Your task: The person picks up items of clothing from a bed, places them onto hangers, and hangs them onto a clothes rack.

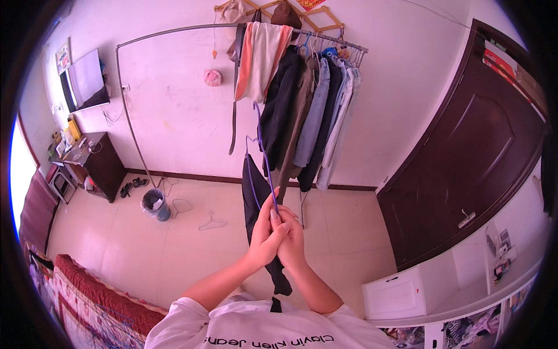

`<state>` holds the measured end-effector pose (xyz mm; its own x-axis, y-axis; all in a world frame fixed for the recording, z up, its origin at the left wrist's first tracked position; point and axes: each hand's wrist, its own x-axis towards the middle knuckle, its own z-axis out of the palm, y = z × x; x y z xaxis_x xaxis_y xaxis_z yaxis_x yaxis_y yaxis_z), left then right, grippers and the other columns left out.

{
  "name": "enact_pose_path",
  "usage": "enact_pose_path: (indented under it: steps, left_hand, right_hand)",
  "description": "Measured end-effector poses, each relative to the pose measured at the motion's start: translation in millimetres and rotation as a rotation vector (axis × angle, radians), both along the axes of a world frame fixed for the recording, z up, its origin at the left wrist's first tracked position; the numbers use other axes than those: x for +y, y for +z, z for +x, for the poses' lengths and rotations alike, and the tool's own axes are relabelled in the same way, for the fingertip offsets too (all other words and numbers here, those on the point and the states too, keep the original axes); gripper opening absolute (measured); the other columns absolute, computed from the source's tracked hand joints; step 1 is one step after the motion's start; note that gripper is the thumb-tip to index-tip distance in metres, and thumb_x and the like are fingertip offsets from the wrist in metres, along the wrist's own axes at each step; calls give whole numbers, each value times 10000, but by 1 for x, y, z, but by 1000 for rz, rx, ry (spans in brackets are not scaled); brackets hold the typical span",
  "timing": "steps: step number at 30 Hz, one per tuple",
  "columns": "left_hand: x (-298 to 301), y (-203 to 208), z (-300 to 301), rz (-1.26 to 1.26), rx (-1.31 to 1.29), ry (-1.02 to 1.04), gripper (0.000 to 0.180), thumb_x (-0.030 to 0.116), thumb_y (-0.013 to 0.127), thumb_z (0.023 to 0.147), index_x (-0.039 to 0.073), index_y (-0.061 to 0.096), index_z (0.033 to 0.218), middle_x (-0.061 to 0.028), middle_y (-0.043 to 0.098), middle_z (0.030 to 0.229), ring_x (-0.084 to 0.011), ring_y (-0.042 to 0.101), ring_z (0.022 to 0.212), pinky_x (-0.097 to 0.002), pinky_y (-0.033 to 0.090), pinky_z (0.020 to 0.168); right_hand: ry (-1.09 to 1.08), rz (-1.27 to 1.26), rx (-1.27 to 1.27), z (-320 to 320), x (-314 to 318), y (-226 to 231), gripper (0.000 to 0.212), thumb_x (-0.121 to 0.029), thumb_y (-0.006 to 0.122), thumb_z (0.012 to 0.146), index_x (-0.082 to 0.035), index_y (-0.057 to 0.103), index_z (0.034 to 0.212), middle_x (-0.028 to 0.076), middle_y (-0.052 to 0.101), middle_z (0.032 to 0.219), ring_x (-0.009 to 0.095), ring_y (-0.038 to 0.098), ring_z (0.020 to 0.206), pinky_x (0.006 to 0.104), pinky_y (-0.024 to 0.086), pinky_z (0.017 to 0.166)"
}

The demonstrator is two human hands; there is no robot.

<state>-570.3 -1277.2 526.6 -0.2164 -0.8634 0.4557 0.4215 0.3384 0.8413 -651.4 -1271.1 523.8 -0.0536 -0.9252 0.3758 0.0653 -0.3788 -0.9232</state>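
In front of my chest, my left hand [267, 239] and my right hand [292, 239] are pressed together, fingers closed around the lower part of a purple clothes hanger [266, 154]. The hanger points up and away from me, its hook end near the hanging towel. Just left of it and partly behind my hands hangs a long black garment [251, 198], its lower end reaching down past my wrists. A second thin hook shows above the garment; how the two connect is hard to make out.
Beyond my hands stands a metal clothes rack [174, 34] with a striped towel [263, 61] and several dark and denim clothes [317, 110]. A loose hanger [213, 221] and a waste bin [156, 205] are on the floor. A brown door [465, 157] is at right, a red-covered bed [99, 291] at lower left.
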Motion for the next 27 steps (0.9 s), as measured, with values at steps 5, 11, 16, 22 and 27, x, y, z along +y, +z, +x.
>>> enact_pose_path:
  steps: [5, 11, 16, 22, 27]
  left_hand:
    - [-64, 10, 31, -21, -65, -90, 691, 80, 509, 875, 6, 162, 1469, -116, 542, 1079, -162, 522, 969, -280, 416, 898]
    - [-139, 11, 44, -112, -151, -137, 704, 76, 504, 881, -2, 132, 1474, -122, 546, 1062, -171, 527, 974, -282, 414, 903]
    - [-197, 14, 39, -170, -181, -69, 700, 72, 499, 884, -7, 129, 1472, -131, 551, 1041, -178, 530, 981, -287, 411, 911]
    - [-275, 33, 16, -188, -172, -53, 712, 72, 473, 871, 6, 108, 1480, -130, 543, 1016, -183, 525, 956, -290, 396, 918]
    - [-343, 47, -9, -232, -215, -26, 709, 82, 475, 878, 4, 108, 1480, -124, 543, 1012, -172, 530, 944, -276, 403, 903]
  right_hand:
    - [-100, -2, -82, 34, -58, 7, 249, -224, 500, 981, 1, 587, 919, -35, 505, 760, 47, 443, 691, 207, 360, 606]
    - [-126, 3, -40, 42, -119, 16, 255, -234, 494, 984, -4, 578, 914, -33, 485, 754, 50, 433, 691, 215, 352, 607]
    - [-163, -85, 37, 34, -183, 19, 257, -246, 492, 985, -7, 577, 939, -20, 517, 712, 51, 471, 653, 213, 384, 589]
    - [-102, -65, -1, 12, -264, 32, 270, -254, 492, 985, -6, 578, 920, -18, 508, 712, 53, 464, 664, 220, 384, 591]
    - [-107, -166, -14, -14, -334, 46, 277, -254, 481, 990, -3, 580, 931, -15, 514, 730, 59, 466, 671, 221, 382, 589]
